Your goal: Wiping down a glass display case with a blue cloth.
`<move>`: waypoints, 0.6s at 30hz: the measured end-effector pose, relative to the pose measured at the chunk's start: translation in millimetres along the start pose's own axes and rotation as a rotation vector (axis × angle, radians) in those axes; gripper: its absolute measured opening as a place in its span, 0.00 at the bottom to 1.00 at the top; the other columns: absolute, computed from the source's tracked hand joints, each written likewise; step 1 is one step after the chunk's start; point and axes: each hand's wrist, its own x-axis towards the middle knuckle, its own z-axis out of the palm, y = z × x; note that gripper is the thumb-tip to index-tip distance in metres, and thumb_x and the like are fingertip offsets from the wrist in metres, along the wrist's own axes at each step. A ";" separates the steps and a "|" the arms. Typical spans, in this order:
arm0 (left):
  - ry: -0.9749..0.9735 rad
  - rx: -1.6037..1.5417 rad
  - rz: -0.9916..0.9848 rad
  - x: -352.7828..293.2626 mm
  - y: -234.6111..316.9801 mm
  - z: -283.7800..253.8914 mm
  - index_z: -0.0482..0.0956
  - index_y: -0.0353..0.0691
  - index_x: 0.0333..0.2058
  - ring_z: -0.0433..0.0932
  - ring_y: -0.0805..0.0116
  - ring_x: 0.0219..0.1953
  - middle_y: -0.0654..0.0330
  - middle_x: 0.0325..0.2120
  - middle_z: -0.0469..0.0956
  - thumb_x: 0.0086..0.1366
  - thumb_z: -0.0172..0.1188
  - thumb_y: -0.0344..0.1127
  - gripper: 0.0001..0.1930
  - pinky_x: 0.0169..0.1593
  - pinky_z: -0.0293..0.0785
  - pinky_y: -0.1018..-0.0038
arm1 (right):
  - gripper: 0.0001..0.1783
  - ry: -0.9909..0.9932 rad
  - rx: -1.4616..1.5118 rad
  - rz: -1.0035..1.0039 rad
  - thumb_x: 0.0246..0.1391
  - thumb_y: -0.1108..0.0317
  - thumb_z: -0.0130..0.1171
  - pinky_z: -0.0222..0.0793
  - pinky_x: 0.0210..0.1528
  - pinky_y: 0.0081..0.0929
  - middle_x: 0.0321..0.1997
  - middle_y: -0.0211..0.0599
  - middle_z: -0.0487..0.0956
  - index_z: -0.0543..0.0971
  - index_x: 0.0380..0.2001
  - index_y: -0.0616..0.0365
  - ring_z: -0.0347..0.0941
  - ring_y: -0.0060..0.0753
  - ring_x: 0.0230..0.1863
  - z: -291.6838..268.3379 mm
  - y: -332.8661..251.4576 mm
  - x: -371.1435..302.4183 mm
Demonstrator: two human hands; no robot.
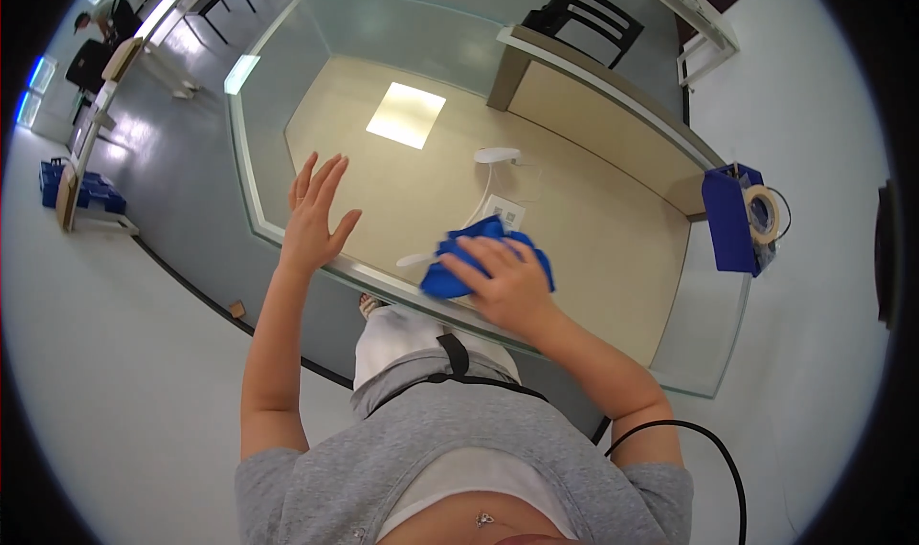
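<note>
My right hand (507, 282) lies over a crumpled blue cloth (445, 275), its fingers pressing it against the glass top near the counter's front edge. Some of the cloth is hidden under the palm. Off to the left, my left hand (314, 222) holds nothing; its fingers are spread above the front left part of the glass-sided counter (574, 210). Just beyond the cloth, a white card (504, 212) with printed square codes shows partly. A white cable runs from an oval white device (497, 155) toward the cloth, and a slim white piece (414, 260) pokes out at its left.
A blue box (725, 222) with a roll of tan tape (763, 214) stands at the counter's right end. A raised partition (603, 114) runs along the back right, with a black chair (589, 19) behind it. A bright square reflection (406, 115) shows on the glass. Far left, a person sits.
</note>
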 end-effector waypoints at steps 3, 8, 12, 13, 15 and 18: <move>0.001 0.013 -0.002 0.0 1.4 0.6 0.62 0.47 0.63 0.49 0.50 0.69 0.58 0.64 0.61 0.59 0.59 0.45 0.34 0.68 0.44 0.52 | 0.28 0.006 -0.139 0.080 0.40 0.65 0.62 0.61 0.53 0.40 0.55 0.32 0.73 0.77 0.51 0.40 0.69 0.34 0.54 -4.3 18.6 7.5; -0.011 0.022 -0.003 2.7 4.4 2.3 0.64 0.48 0.62 0.49 0.49 0.69 0.58 0.63 0.62 0.59 0.60 0.46 0.32 0.68 0.44 0.52 | 0.25 0.134 -0.286 0.167 0.44 0.64 0.63 0.60 0.51 0.41 0.52 0.31 0.73 0.77 0.50 0.39 0.69 0.36 0.52 30.8 57.0 94.3; -0.025 0.007 0.020 2.9 4.4 0.8 0.65 0.47 0.61 0.49 0.49 0.69 0.57 0.62 0.62 0.59 0.61 0.46 0.32 0.68 0.45 0.52 | 0.21 0.150 -0.251 0.155 0.43 0.65 0.64 0.61 0.47 0.42 0.51 0.31 0.72 0.79 0.45 0.41 0.69 0.35 0.51 44.7 53.9 131.4; -0.029 -0.003 0.019 2.3 2.8 0.6 0.65 0.47 0.61 0.49 0.49 0.69 0.57 0.62 0.63 0.58 0.61 0.46 0.32 0.68 0.45 0.52 | 0.21 0.091 -0.234 0.144 0.42 0.66 0.63 0.61 0.46 0.42 0.50 0.32 0.72 0.79 0.45 0.41 0.69 0.36 0.51 40.0 43.8 120.4; -0.028 -0.028 -0.002 -1.3 -0.8 -1.0 0.65 0.47 0.61 0.48 0.49 0.69 0.57 0.62 0.62 0.58 0.62 0.46 0.33 0.67 0.45 0.52 | 0.21 0.021 -0.214 0.126 0.42 0.67 0.63 0.62 0.46 0.43 0.50 0.33 0.72 0.79 0.44 0.42 0.68 0.37 0.51 32.5 25.1 93.2; -0.041 -0.062 -0.023 0.8 0.8 -2.9 0.65 0.47 0.61 0.48 0.49 0.69 0.57 0.63 0.62 0.57 0.62 0.47 0.33 0.68 0.45 0.52 | 0.22 -0.049 -0.296 0.148 0.41 0.67 0.62 0.62 0.46 0.44 0.50 0.35 0.72 0.80 0.44 0.43 0.68 0.38 0.51 25.2 16.1 68.6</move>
